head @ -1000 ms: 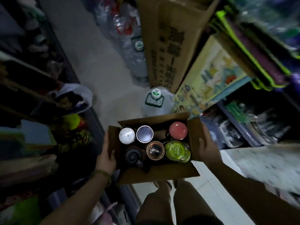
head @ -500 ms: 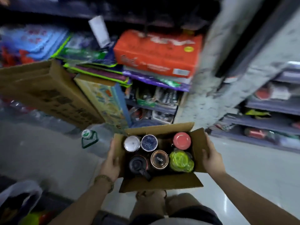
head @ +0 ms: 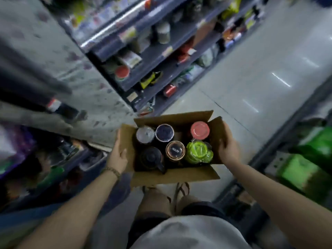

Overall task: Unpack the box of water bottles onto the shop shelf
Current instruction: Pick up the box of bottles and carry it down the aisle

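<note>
- Cardboard box (head: 172,174) hung between my hands, left hand (head: 117,155) and right hand (head: 228,150) pressed flat to its sides, six bottles (head: 175,150) upright inside.
- Since half a second earlier I had swung from the orange-packed shelf to another aisle's shelves (head: 161,56); unpacking hadn't begun.

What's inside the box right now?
Six bottle tops show in the box: silver, dark blue, pink, black, copper-rimmed, green. Bodies and box floor are hidden.
</note>
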Tool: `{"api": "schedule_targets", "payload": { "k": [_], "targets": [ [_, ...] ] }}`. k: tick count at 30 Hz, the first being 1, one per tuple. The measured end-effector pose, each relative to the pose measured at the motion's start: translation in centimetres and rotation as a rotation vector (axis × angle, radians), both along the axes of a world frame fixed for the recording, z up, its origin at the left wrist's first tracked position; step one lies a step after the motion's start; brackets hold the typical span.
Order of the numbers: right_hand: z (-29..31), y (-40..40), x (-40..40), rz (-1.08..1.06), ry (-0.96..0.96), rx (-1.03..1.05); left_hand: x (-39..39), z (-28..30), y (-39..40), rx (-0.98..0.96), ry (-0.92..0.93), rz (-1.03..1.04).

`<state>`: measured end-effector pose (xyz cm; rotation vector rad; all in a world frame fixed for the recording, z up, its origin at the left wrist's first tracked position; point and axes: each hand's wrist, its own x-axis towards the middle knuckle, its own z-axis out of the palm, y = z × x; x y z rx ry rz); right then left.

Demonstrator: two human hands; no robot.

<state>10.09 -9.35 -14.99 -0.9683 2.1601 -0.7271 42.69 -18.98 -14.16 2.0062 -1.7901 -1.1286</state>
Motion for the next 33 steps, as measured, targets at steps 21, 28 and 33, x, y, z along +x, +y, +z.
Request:
{"api": "schedule_targets", "payload": {
  "k": [21,28,33],
  "targets": [
    [-2.4,-3.6,-20.0,-0.939,0.000,0.097,-38.5,-4.4,-26.1,0.103,0.042,-0.897],
    [-0.7,-8.8,-27.7,-0.978,0.053,0.049,-48.6,-2.9,-31.5,0.059,0.061,-0.935],
    [-1.7,-12.0,-35.9,-0.974,0.037,0.030,-56.8,-2.6,-35.0,0.079,0.013,-0.906]
  ]
}}
